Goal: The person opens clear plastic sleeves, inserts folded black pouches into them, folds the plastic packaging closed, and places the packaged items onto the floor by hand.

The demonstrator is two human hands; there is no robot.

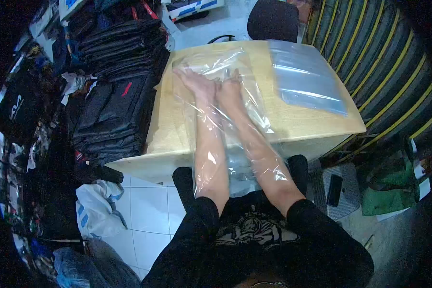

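White cloth or plastic, I can't tell which, makes up the crumpled sack (pixel 97 211) on the floor, below the left side of the table (pixel 305 120). Just above the sack, a tall stack (pixel 111 108) of folded black pieces stands along the table's left edge, the top one bearing a small red mark (pixel 126 89). Pale tiles (pixel 149 206) show on the floor in front of the table. My left hand (pixel 199 85) is over the left half of the table, open, its fingers spread toward the far left corner. The bag (pixel 234 144), clear and glossy, lies over the middle of the table and across its near edge, with both my forearms inside it. My right hand (pixel 231 86), also in the bag, is just beside the left, fingers partly bent; I can't tell whether they grip the film. A dark chair (pixel 273 20) stands beyond the table's far edge. Clear sheets (pixel 306 79) lie flat on the table's right side. To the right of the table, low down, are a phone (pixel 334 190) and a green bag (pixel 386 189); above these run yellow stripes (pixel 377 62) on a dark surface.
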